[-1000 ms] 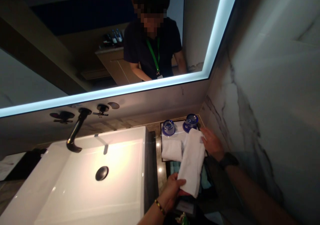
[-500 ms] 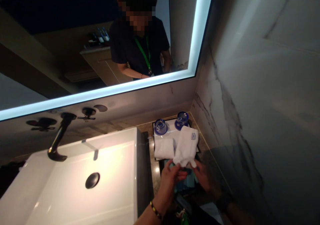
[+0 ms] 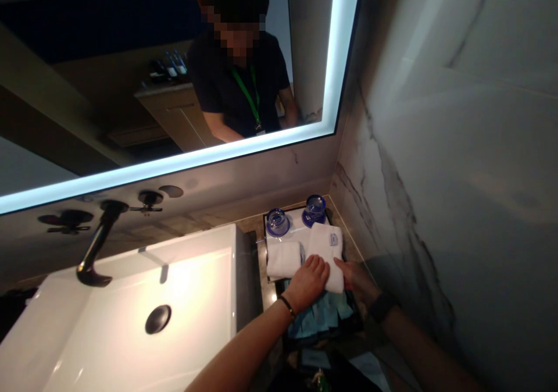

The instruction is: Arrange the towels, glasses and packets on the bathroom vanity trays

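A folded white towel [image 3: 323, 242] with a small blue label lies over the right part of a tray [image 3: 296, 222]. My left hand [image 3: 310, 280] rests on its left side, fingers together and bent over the cloth. At the towel's right edge, my right hand [image 3: 355, 278] grips it with the thumb on top; its other fingers are mostly hidden. A second, smaller folded white cloth [image 3: 283, 258] lies just left of my left hand. Behind the towels are two upturned glasses on blue coasters, a left glass [image 3: 278, 220] and a right glass [image 3: 315, 206].
Light-blue packets [image 3: 320, 316] lie in a dark holder in front of the tray. A white basin [image 3: 196, 316] with a dark tap [image 3: 102, 246] stands to the left. A marbled wall [image 3: 436, 206] closes off the right, and a lit mirror [image 3: 244, 146] hangs behind.
Both hands have moved forward from the towel's rumpled near end onto its sides. That near end now lies flat and neat, and more of the blue packets shows.
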`<state>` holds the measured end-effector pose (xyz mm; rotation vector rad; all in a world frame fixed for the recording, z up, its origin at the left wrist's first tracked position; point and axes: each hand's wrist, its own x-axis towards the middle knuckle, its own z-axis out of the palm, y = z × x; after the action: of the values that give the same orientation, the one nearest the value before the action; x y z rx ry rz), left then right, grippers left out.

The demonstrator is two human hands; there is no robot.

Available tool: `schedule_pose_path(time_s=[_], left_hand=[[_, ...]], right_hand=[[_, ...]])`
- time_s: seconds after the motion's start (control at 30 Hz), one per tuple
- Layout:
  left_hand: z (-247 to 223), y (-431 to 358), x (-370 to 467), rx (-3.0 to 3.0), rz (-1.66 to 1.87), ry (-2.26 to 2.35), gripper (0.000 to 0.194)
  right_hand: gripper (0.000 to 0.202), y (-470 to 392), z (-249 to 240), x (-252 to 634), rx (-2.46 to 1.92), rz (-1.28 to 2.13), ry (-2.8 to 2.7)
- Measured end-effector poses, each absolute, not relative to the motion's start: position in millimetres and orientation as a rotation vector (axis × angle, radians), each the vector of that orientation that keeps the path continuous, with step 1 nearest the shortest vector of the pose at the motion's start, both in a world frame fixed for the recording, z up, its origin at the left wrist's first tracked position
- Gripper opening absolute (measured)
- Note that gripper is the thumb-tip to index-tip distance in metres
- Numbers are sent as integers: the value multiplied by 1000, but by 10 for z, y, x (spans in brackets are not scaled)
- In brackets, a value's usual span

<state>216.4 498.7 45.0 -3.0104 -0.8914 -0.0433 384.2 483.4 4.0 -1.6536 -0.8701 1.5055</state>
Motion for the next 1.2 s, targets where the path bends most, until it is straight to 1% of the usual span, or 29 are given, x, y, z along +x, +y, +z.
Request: schedule_pose_path(time_s=[0.1, 0.2, 0.23, 0.33, 0.4, 0.5, 0.6, 0.7, 0.77, 0.9, 0.93, 1.03, 1.13, 1.17, 1.2], left_hand=[[643, 5045, 2145, -3208, 13, -1070, 25], [831, 5261, 2135, -3418, 93, -1304, 30], [871, 5372, 2140, -3497, 108, -1392, 30], [901, 5714, 2186, -3546, 32, -1819, 29], [859, 5853, 2246, -3337, -102, -2130, 34], [754, 5857, 2363, -2984, -300, -2319, 43], [651, 5757, 2464, -2811, -355, -2231, 42], [576, 5747, 2505, -2809, -254, -2063, 35], [551, 5795, 2507, -2834, -179, -2035, 30], [607, 5834, 2476, -2903, -66, -1958, 26], [648, 5811, 2453, -2917, -62, -1937, 28], [797, 5684, 2298, -2913, -163, -1837, 40], [867, 5542, 1995, -2791, -249, -1791, 45], [851, 5507, 1878, -2757, -232, -1794, 51], [817, 5481, 1764, -2754, -189, -1793, 61]], right_hand=[[36, 4841, 26, 3970, -1788, 1394, -935], [22, 4850, 54, 4087, -1834, 1164, -1006], [24, 4854, 72, 4109, -1824, 1099, -1024], [44, 4863, 129, 4114, -1759, 1016, -1071], [52, 4874, 142, 4083, -1729, 1009, -1096], [53, 4919, 98, 4019, -1735, 962, -1126], [50, 4990, 8, 3955, -1785, 866, -1175], [43, 5060, -65, 3915, -1851, 771, -1249], [39, 5092, -85, 3913, -1877, 714, -1317], [38, 5106, -59, 3968, -1867, 619, -1467], [39, 5102, -37, 3986, -1860, 590, -1493], [44, 5098, 73, 4012, -1829, 463, -1555], [48, 5132, 229, 3945, -1728, 347, -1689], [48, 5152, 277, 3900, -1676, 328, -1759], [48, 5175, 317, 3847, -1623, 319, -1834]])
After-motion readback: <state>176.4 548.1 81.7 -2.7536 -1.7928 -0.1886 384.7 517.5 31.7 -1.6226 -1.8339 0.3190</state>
